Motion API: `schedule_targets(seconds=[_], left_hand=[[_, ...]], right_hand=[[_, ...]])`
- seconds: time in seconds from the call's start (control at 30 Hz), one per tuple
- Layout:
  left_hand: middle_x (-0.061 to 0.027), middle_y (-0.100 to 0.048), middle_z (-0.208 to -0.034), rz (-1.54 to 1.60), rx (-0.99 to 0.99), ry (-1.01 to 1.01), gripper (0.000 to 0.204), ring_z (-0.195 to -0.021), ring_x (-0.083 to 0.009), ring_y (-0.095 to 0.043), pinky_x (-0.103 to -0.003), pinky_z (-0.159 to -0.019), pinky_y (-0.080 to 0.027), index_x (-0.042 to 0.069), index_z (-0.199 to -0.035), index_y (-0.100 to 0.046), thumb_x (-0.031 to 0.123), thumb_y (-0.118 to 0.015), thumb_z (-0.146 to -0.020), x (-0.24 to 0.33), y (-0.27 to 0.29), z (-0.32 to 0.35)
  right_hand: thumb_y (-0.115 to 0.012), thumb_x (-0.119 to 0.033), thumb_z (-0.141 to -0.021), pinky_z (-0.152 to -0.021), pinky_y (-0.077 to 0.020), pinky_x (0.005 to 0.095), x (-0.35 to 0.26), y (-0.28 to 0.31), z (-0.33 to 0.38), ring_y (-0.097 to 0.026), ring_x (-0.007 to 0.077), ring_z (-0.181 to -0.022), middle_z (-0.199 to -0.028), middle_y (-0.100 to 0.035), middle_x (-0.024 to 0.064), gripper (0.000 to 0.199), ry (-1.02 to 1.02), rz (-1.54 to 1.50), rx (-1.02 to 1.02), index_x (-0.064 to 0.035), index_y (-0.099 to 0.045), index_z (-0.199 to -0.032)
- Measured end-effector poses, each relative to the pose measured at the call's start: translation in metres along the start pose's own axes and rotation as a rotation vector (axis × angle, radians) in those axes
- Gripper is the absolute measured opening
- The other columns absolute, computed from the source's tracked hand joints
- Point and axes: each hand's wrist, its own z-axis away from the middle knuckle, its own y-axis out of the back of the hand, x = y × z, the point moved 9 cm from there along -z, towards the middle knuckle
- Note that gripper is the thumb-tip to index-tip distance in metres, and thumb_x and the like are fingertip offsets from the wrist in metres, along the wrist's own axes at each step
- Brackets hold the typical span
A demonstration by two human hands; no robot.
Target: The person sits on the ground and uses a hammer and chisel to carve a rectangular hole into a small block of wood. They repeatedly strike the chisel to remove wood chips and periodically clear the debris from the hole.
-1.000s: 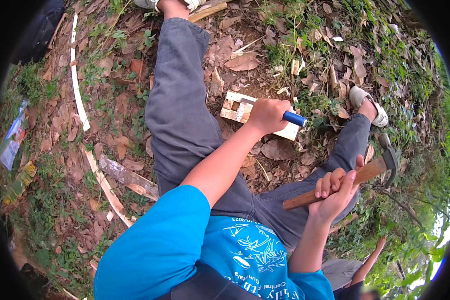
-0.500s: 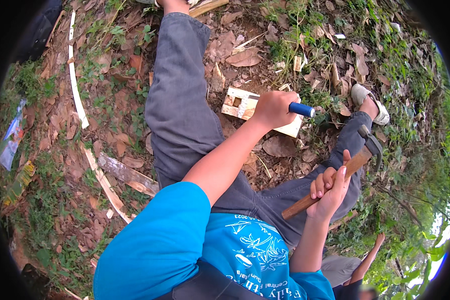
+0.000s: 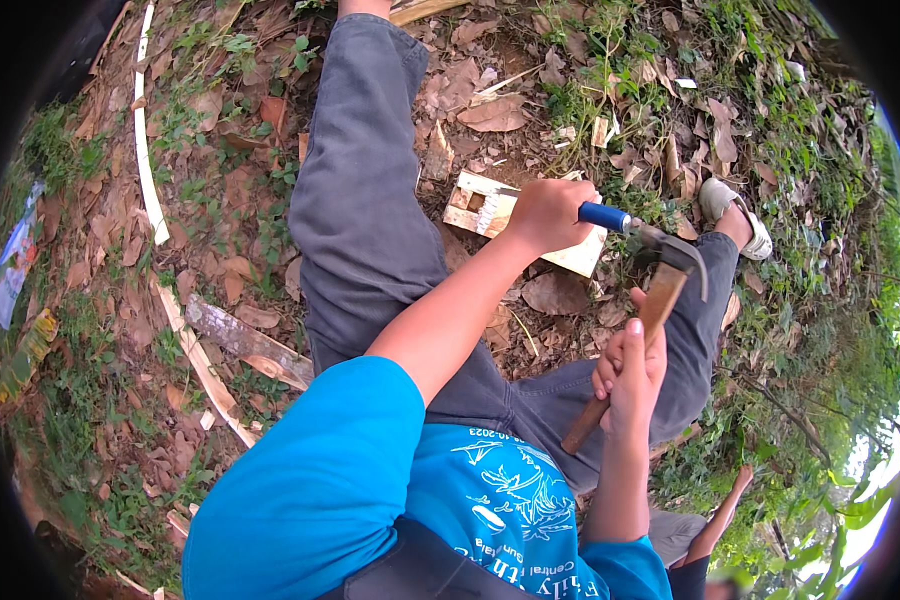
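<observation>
On the ground between my legs lies a pale wooden block (image 3: 577, 259) with a squarish dark recess near its left end. Beside the recess is a whitish, rough strip. My left hand (image 3: 552, 215) is wrapped round a blue-handled chisel (image 3: 602, 215), held slanted low over the block. Its dark blade shows left of my fist, its tip close to the rough strip; whether it touches the wood I cannot tell. My right hand (image 3: 630, 378) grips the wooden handle of a claw hammer (image 3: 664, 295). The hammer's head is against, or very near, the butt of the chisel.
My legs in grey trousers (image 3: 365, 190) flank the block. Dry leaves, wood chips and weeds cover the ground. Long pale wood strips (image 3: 148, 170) and a plank piece (image 3: 250, 342) lie at left. Another person's arm (image 3: 725, 512) shows at lower right.
The hammer has swung left and up toward the chisel's butt, its head coming from well right of it to meet or nearly meet it. My left hand and the block stay put.
</observation>
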Motion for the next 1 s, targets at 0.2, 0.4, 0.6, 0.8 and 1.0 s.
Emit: schedule_targets(seconds=[0.2, 0.4, 0.6, 0.8, 1.0], left_hand=[[-0.0073, -0.067, -0.066, -0.013, -0.017, 0.003, 0.009, -0.062, -0.0305, -0.068, -0.043, -0.056, -0.054, 0.014, -0.076, -0.063, 0.02, -0.07, -0.079, 0.001, 0.001, 0.003], [-0.007, -0.068, -0.067, -0.098, -0.134, -0.037, 0.01, -0.064, -0.0299, -0.071, -0.043, -0.057, -0.055, 0.015, -0.077, -0.064, 0.021, -0.071, -0.076, -0.004, -0.017, 0.014], [-0.0056, -0.069, -0.069, -0.246, -0.396, -0.061, 0.011, -0.065, -0.0303, -0.07, -0.044, -0.058, -0.055, 0.015, -0.078, -0.066, 0.022, -0.073, -0.075, 0.0, -0.044, 0.033], [-0.0057, -0.068, -0.069, -0.114, -0.179, -0.085, 0.011, -0.064, -0.0294, -0.07, -0.043, -0.057, -0.055, 0.014, -0.079, -0.065, 0.022, -0.072, -0.079, 0.014, -0.023, 0.012], [-0.0105, -0.062, -0.062, -0.012, 0.006, -0.031, 0.022, -0.06, -0.0337, -0.065, -0.043, -0.054, -0.051, 0.01, -0.072, -0.058, 0.021, -0.068, -0.089, 0.006, 0.0, 0.003]], right_hand=[[-0.046, -0.03, -0.112, -0.04, -0.0307, 0.0194, -0.048, 0.012, 0.008, -0.034, 0.0022, -0.046, -0.067, -0.035, -0.0048, 0.049, 0.484, -0.26, 0.112, -0.0112, -0.03, -0.154], [-0.047, -0.023, -0.111, -0.039, -0.0309, 0.0196, -0.016, 0.006, -0.002, -0.033, 0.0017, -0.045, -0.066, -0.036, -0.0061, 0.044, 0.113, -0.025, -0.031, -0.0061, -0.037, -0.151], [-0.044, -0.027, -0.112, -0.037, -0.0301, 0.0203, -0.02, 0.027, -0.004, -0.032, 0.0026, -0.044, -0.065, -0.034, -0.0054, 0.044, 0.124, -0.194, 0.073, -0.0106, -0.037, -0.152], [-0.045, -0.029, -0.112, -0.037, -0.03, 0.0201, 0.004, 0.026, -0.003, -0.032, 0.0023, -0.044, -0.066, -0.035, -0.0053, 0.045, 0.062, -0.208, 0.067, -0.0111, -0.036, -0.152], [-0.043, -0.027, -0.112, -0.038, -0.0304, 0.0196, -0.018, 0.025, 0.001, -0.032, 0.0022, -0.045, -0.066, -0.035, -0.005, 0.046, 0.113, -0.183, 0.047, -0.0099, -0.034, -0.154]])
